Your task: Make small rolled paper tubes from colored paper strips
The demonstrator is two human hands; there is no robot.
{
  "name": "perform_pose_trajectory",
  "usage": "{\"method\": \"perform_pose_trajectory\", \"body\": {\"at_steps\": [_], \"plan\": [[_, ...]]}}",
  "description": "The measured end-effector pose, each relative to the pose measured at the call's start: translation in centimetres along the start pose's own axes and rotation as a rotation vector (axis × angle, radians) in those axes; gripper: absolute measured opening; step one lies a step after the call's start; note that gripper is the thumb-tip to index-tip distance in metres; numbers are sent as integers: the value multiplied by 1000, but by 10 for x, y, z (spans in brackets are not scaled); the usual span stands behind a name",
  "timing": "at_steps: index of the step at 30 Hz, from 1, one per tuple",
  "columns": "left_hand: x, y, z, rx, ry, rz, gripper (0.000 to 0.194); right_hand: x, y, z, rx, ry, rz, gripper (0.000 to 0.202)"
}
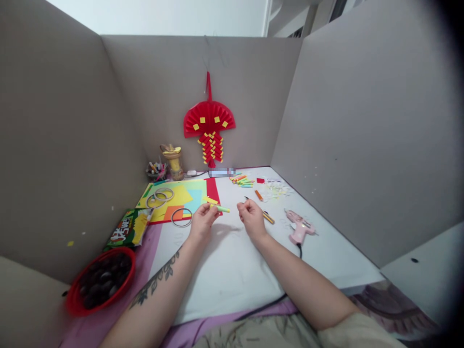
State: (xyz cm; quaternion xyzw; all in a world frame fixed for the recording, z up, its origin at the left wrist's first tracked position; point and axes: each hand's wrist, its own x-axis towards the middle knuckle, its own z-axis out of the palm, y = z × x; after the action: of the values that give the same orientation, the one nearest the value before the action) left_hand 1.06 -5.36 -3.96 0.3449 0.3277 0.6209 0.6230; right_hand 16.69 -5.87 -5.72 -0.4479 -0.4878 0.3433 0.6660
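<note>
My left hand pinches a small light-green paper roll with a yellow end, pointing right above the white board. To its right, my right hand is closed, thumb against fingers; whatever is between them is too small to make out. The hands are apart. Beside the right hand lie yellow-handled scissors, partly hidden by it. Several coloured paper rolls are piled at the back, and an orange roll lies nearer.
A pink glue gun lies at right. Coloured paper sheets and tape rings are at left, near a snack bag and a red bowl of dark round items. A red paper fan ornament hangs behind.
</note>
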Motion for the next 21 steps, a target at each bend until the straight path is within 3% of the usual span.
{"method": "perform_pose_trajectory", "body": {"at_steps": [6,21], "plan": [[1,-1,0,25,-15,9,30,0,6,0,35,-62,57,33],[1,-2,-2,40,-41,14,30,4,1,5,159,-5,72,10]]}}
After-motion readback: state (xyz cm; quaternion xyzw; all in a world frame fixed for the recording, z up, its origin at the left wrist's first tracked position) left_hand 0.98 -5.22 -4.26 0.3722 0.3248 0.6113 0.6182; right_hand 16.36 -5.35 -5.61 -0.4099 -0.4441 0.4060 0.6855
